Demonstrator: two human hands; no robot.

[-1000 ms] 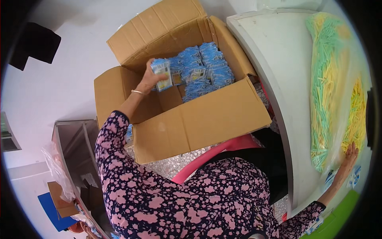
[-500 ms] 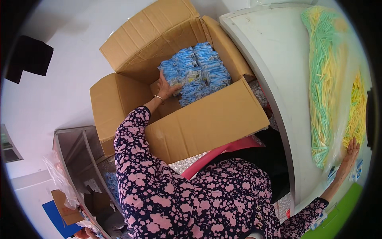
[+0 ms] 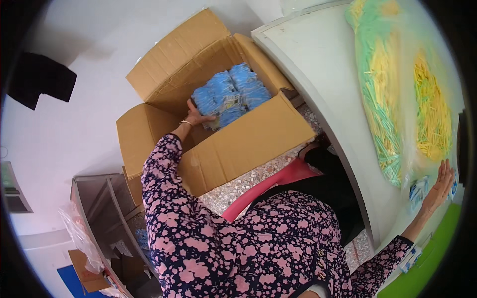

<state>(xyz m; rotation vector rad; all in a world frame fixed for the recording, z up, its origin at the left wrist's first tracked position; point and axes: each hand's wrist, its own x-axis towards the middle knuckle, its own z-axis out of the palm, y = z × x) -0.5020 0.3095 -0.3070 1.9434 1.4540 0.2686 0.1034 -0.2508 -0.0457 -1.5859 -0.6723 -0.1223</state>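
Inside a large open cardboard box [image 3: 243,141], rows of small blue-and-white packets [image 3: 213,94] are packed side by side. My left hand [image 3: 197,116] reaches in at the left end of these rows. Its fingers wrap the outer side of the nearest packets and the thumb lies across their front, so it is closed on them. Over the table's right side, my right hand [image 3: 439,191] is open, palm flat and fingers stretched out, holding nothing. Close to it lie a few blue-and-white packets [image 3: 419,191]; whether it touches them I cannot tell.
On the white table [image 3: 318,54] to the right lie clear bags of green and yellow sticks [image 3: 380,99] and yellow sticks [image 3: 431,109]. A grey metal-framed unit [image 3: 97,198] with packets inside stands at lower left. The box's flaps stand spread outward.
The view has shifted, so box and table sit farther left. My left hand stays at the left end of the packets. My right hand remains outstretched over the table, now apart from the yellow sticks.
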